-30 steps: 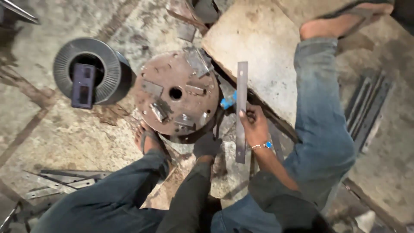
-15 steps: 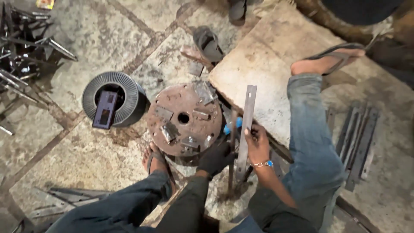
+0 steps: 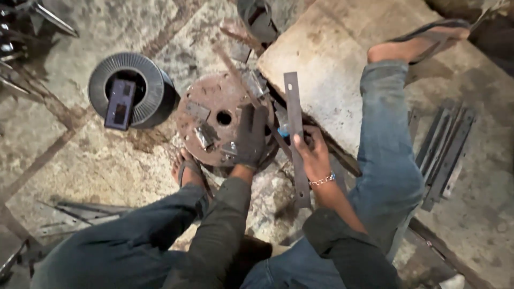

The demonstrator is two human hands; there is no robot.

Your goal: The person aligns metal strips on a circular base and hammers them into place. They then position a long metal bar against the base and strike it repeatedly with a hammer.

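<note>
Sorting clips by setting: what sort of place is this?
Probably a small metalworking shop, worked on the floor: a rusty steel disc, a flat steel bar in the right hand, and steel strips on stone paving.

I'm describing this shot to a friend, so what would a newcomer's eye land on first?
A rusty disc lies on the stone floor at centre, the gloved left hand resting on it. Beside it the bare right hand grips a long flat bar. To the left sits a wire spool with a phone on top.
</note>
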